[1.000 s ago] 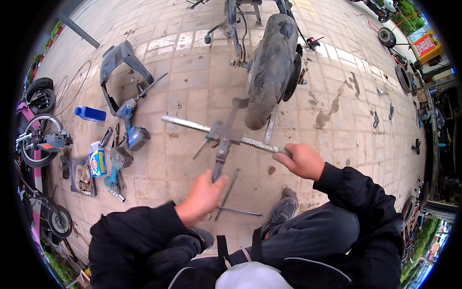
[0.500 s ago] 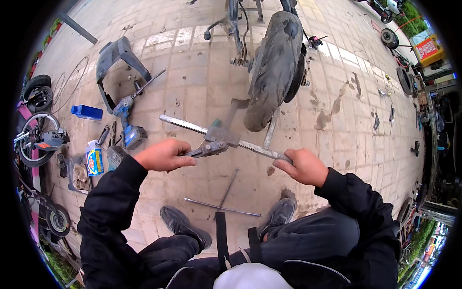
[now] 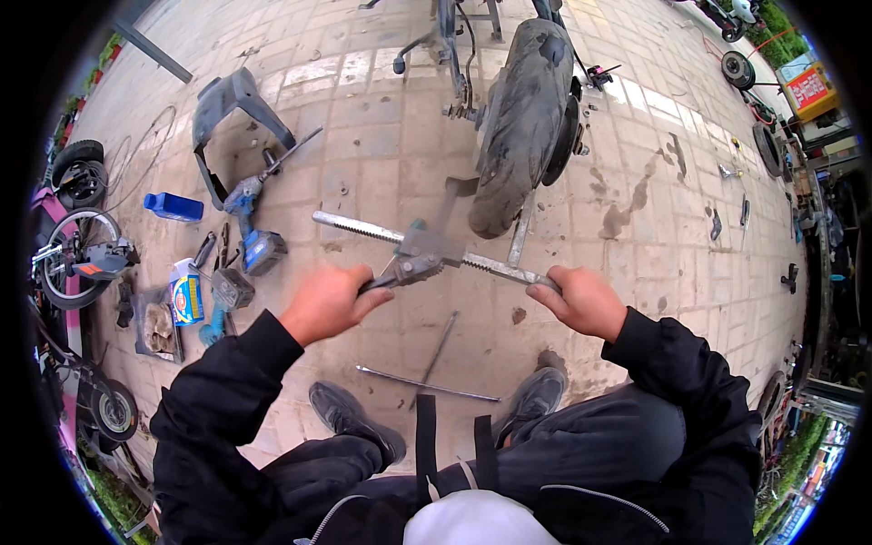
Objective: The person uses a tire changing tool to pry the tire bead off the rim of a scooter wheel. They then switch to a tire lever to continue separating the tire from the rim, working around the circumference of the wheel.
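Toothed bar beside tyre

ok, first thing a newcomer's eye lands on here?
The long toothed metal bar across the middle, with the left hand on its lever handle and the right hand gripping its near end. Just beyond stands a dark scooter wheel with mudguard; tools, including a blue cordless drill, lie scattered at left.

floor: grey paving slabs, oil-stained | light: daylight, outdoors | edge: green shrubs
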{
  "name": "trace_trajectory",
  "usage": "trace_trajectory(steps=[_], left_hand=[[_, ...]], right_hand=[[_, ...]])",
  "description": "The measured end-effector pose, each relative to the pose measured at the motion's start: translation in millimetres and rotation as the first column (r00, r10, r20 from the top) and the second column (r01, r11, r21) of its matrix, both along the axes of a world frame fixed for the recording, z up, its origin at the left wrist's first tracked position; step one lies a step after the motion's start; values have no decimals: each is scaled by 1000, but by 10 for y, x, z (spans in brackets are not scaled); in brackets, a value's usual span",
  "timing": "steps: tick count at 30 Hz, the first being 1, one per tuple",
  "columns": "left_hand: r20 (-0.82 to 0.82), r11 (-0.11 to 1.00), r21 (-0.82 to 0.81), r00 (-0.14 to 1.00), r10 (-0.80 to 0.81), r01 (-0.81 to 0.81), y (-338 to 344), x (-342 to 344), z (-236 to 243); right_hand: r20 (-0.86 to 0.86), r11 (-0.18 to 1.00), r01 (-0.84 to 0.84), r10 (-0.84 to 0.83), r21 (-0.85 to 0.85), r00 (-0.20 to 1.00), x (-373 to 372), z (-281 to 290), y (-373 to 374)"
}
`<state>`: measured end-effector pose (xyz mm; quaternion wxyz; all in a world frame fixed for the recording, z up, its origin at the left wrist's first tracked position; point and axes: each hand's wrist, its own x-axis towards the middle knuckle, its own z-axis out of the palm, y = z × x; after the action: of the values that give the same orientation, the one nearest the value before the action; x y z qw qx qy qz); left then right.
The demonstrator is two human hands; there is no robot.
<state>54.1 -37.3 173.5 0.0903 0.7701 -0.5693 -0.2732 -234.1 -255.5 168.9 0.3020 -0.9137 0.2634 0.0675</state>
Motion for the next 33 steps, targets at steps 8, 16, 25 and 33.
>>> trace_trajectory(steps=[8,16,25,33], left_hand=[[-379,875,205,789,484,-439,190,-789,7],[144,999,16,988,-53,51,344,1234,-147],[-217,917,22,893,394,-399,608,659,-109],[-385,838,102,756,530,-536,598,541,-145]], right_hand=[[8,998,-41,41,-37,999,30,-40,-35],[76,994,-113,113,-13,991,-85,-83,-200],[31,999,-18,19,-36,999,-154,-73,-151],[62,998,-48,50,-45,997,-144,-9,-136]])
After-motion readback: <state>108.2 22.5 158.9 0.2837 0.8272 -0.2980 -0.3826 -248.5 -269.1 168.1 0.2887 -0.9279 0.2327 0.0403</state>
